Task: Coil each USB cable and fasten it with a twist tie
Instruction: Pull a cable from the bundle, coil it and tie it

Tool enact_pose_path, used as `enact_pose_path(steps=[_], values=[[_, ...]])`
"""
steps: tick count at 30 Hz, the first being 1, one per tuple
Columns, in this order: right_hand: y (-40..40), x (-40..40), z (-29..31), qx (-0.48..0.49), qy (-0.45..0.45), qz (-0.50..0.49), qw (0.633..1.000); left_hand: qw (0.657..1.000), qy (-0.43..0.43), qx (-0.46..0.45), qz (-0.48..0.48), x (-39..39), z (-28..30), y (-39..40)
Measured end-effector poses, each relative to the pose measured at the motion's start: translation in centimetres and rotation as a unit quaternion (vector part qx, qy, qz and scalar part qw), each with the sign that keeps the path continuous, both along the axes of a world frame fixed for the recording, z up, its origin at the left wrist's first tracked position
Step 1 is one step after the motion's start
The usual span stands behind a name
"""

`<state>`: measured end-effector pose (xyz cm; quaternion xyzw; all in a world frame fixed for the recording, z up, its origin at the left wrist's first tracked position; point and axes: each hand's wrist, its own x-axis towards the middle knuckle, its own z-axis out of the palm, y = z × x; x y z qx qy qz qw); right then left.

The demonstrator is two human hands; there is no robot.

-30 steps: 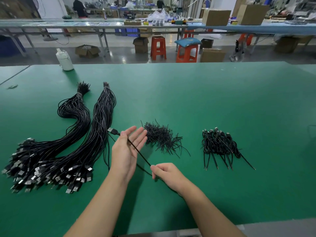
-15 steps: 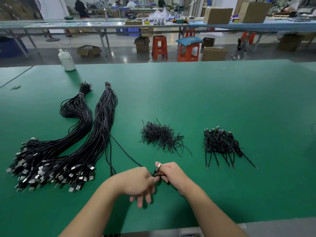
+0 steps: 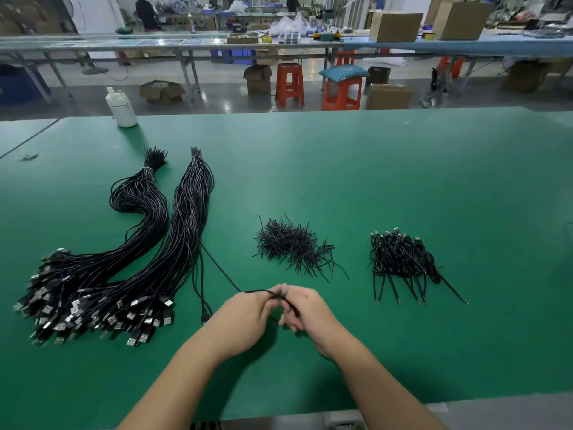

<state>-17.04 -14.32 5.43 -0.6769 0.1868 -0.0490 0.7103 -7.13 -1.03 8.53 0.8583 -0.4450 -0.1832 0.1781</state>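
Two bare hands meet above a green table (image 3: 403, 169). The left hand (image 3: 245, 318) and right hand (image 3: 310, 311) both grip one black cable (image 3: 221, 270), which trails left to two long cable bundles (image 3: 133, 259). Behind the hands lies a heap of twist ties (image 3: 291, 243); to the right, finished coils (image 3: 400, 259). A white bottle (image 3: 121, 107) stands at the far edge.

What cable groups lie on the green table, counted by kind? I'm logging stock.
Long uncoiled cable bundles: 2
Twist tie pile: 1
Coiled cable pile: 1
Single cable in both hands: 1
Total: 5
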Motion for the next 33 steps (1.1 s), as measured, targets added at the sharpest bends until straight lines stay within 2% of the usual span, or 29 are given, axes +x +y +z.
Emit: enact_pose_path(steps=[2,5,9,12,13,17,20,21,22,26,28,29,30,31,32,33], values=[[0.1,0.1,0.7,0.001,-0.011,0.005,1.0,0.988,0.113,-0.097,0.045,0.3,0.0,-0.1],[0.7,0.4,1.6,0.008,-0.027,0.004,1.0,0.941,0.245,-0.219,0.08,0.0,-0.3,-0.6],[1.2,0.8,2.6,0.013,-0.053,0.008,0.998,0.834,0.401,-0.349,0.147,-1.1,-0.8,-1.4],[1.1,0.8,3.0,0.004,-0.055,0.012,0.998,0.734,0.518,-0.403,0.177,-1.7,-0.8,-2.3],[0.9,0.8,3.1,0.003,-0.054,0.014,0.998,0.707,0.541,-0.417,0.183,-1.7,-0.9,-2.5],[0.5,0.7,3.1,-0.039,-0.037,0.028,0.998,0.638,0.584,-0.453,0.215,-1.7,-0.6,-3.5],[0.7,0.3,2.4,-0.073,-0.002,0.05,0.996,0.523,0.617,-0.532,0.25,-0.5,0.7,-3.9],[0.7,0.1,2.0,-0.09,0.01,0.054,0.994,0.496,0.623,-0.551,0.248,0.2,1.5,-3.8],[0.7,-0.2,1.7,-0.108,0.019,0.055,0.992,0.489,0.626,-0.557,0.241,1.0,2.3,-3.6],[0.3,-0.7,1.7,-0.098,0.014,0.039,0.994,0.57,0.64,-0.485,0.173,2.6,4.4,-2.1],[0.0,-0.6,2.3,-0.057,0.019,0.037,0.997,0.604,0.682,-0.407,0.065,2.9,4.6,-1.0],[-0.2,-0.6,2.7,-0.021,0.021,0.036,0.999,0.64,0.685,-0.346,0.0,3.0,4.6,-0.4],[-0.3,-0.6,3.1,0.019,0.017,0.038,0.999,0.7,0.658,-0.272,-0.061,3.1,4.6,0.2],[-0.4,-0.5,3.4,0.052,0.011,0.042,0.998,0.765,0.606,-0.187,-0.112,3.2,4.6,0.7],[-0.4,-0.4,3.7,0.069,0.01,0.046,0.997,0.816,0.55,-0.104,-0.147,3.1,4.4,1.1],[-0.4,-0.2,4.0,0.068,0.014,0.051,0.996,0.847,0.506,-0.037,-0.159,2.9,4.3,1.3]])
